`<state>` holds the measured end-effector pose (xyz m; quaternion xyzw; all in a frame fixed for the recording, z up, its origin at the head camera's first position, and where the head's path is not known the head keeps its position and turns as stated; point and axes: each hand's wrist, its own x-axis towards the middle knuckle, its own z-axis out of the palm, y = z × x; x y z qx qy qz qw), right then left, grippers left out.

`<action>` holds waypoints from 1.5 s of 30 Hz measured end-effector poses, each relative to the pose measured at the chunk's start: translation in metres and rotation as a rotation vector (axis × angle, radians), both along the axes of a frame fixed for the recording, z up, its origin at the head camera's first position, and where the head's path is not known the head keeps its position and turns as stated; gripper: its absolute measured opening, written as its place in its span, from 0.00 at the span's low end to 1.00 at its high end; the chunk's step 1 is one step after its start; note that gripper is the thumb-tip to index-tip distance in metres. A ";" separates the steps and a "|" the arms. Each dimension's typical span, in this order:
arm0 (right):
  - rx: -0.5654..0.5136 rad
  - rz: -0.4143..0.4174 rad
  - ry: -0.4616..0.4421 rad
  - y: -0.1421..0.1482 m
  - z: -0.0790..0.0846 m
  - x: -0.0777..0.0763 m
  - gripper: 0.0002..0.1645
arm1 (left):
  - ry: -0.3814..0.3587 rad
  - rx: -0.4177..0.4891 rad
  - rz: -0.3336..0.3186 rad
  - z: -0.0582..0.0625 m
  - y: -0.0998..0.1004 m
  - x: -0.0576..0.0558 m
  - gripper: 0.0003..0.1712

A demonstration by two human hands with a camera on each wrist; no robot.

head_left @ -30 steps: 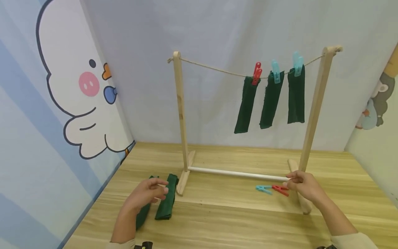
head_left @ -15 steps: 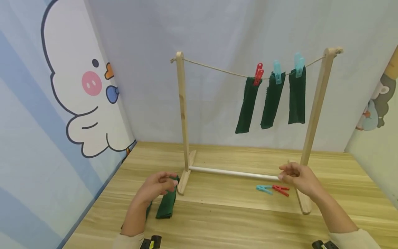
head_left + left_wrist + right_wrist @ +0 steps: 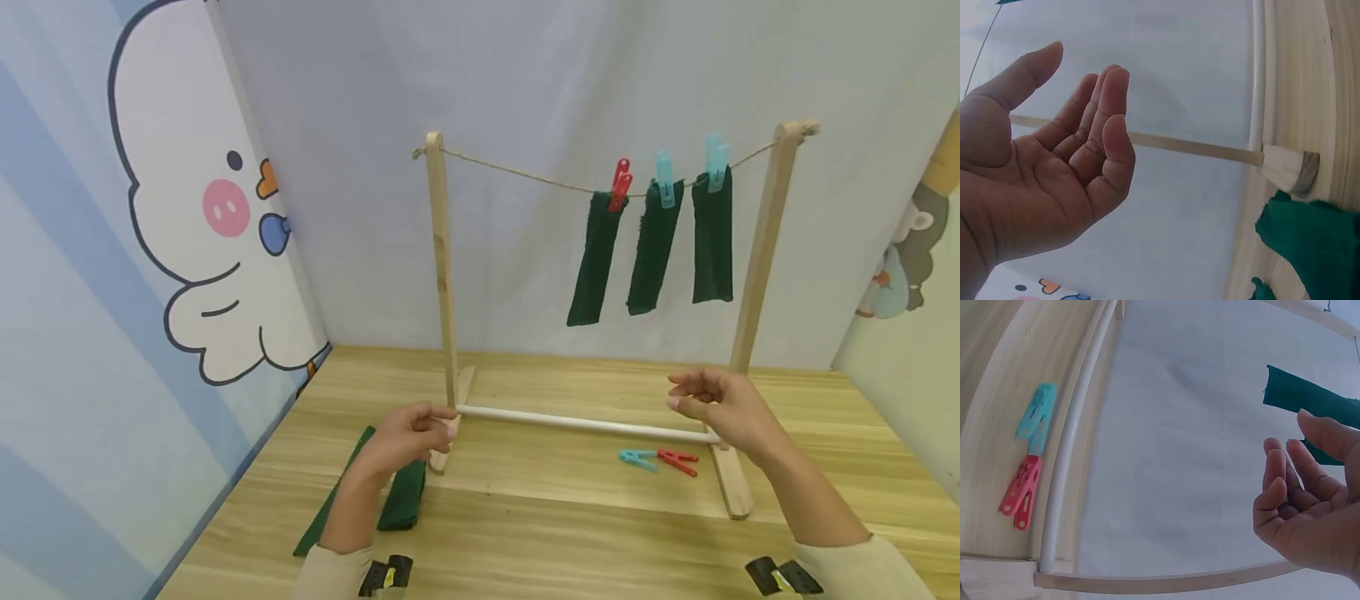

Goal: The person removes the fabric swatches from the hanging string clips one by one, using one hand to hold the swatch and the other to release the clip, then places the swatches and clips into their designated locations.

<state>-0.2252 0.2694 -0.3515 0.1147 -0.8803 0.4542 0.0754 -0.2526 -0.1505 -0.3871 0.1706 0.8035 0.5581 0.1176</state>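
Note:
My left hand (image 3: 411, 442) hovers over the table by the rack's left foot, its fingers loosely bent with nothing between them. Below it lie two dark green cloth strips; the nearer-right strip (image 3: 403, 497) is partly covered by the hand, the other strip (image 3: 324, 515) by the forearm. My right hand (image 3: 723, 412), holding nothing, floats in front of the right post, fingers relaxed. A blue clothespin (image 3: 639, 459) and a red clothespin (image 3: 677, 462) lie end to end on the table to its lower left. In the left wrist view the left palm (image 3: 1035, 187) is bare.
A wooden rack with a left post (image 3: 442, 275), right post (image 3: 763, 258) and white bottom bar (image 3: 585, 425) stands on the table (image 3: 540, 550). From its sagging rope (image 3: 517, 172) hang three green strips, pinned by one red clothespin (image 3: 620, 185) and two blue ones.
My left hand has moved right and slightly up, away from over the green strips. My right hand has risen off the clothespins and the rack's right foot. The pinned strips stay put.

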 end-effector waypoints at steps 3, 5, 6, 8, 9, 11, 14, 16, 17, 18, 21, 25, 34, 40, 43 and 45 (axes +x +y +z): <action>-0.002 0.009 0.014 -0.002 0.007 -0.002 0.20 | 0.022 0.004 -0.020 0.001 0.007 -0.003 0.23; -0.007 0.017 0.038 -0.004 0.014 -0.004 0.19 | 0.038 0.009 -0.035 0.001 0.013 -0.007 0.23; -0.007 0.022 0.056 -0.005 0.019 -0.005 0.18 | 0.046 0.009 -0.042 0.002 0.016 -0.009 0.23; -0.005 0.029 0.098 -0.008 0.028 -0.008 0.17 | 0.056 0.018 -0.054 0.004 0.023 -0.014 0.22; -0.002 0.033 0.122 -0.009 0.034 -0.010 0.16 | 0.057 0.022 -0.059 0.005 0.026 -0.016 0.22; 0.006 0.039 0.166 -0.012 0.045 -0.012 0.15 | 0.064 0.039 -0.066 0.009 0.034 -0.021 0.22; 0.018 0.046 0.214 -0.015 0.061 -0.013 0.15 | 0.078 0.062 -0.068 0.017 0.047 -0.027 0.21; 0.030 0.045 0.240 -0.017 0.073 -0.014 0.15 | 0.094 0.081 -0.066 0.023 0.057 -0.030 0.20; 0.034 0.046 0.251 -0.018 0.078 -0.014 0.16 | 0.101 0.092 -0.062 0.025 0.061 -0.032 0.20; 0.041 0.047 0.263 -0.019 0.083 -0.014 0.16 | 0.105 0.102 -0.058 0.027 0.066 -0.033 0.20; 0.046 0.029 0.286 -0.023 0.097 -0.015 0.16 | 0.118 0.155 -0.055 0.032 0.080 -0.036 0.19; 0.014 0.012 0.284 -0.027 0.110 -0.019 0.17 | 0.133 0.218 -0.045 0.033 0.093 -0.038 0.19; -0.066 0.014 0.319 -0.037 0.133 -0.030 0.18 | 0.189 0.277 0.010 0.037 0.114 -0.048 0.17; -0.097 -0.014 0.346 -0.040 0.145 -0.032 0.20 | 0.207 0.329 0.032 0.040 0.129 -0.055 0.17; -0.120 -0.020 0.365 -0.043 0.150 -0.033 0.20 | 0.209 0.326 0.045 0.042 0.133 -0.058 0.18; -0.131 -0.022 0.379 -0.044 0.153 -0.035 0.20 | 0.211 0.341 0.043 0.042 0.136 -0.060 0.19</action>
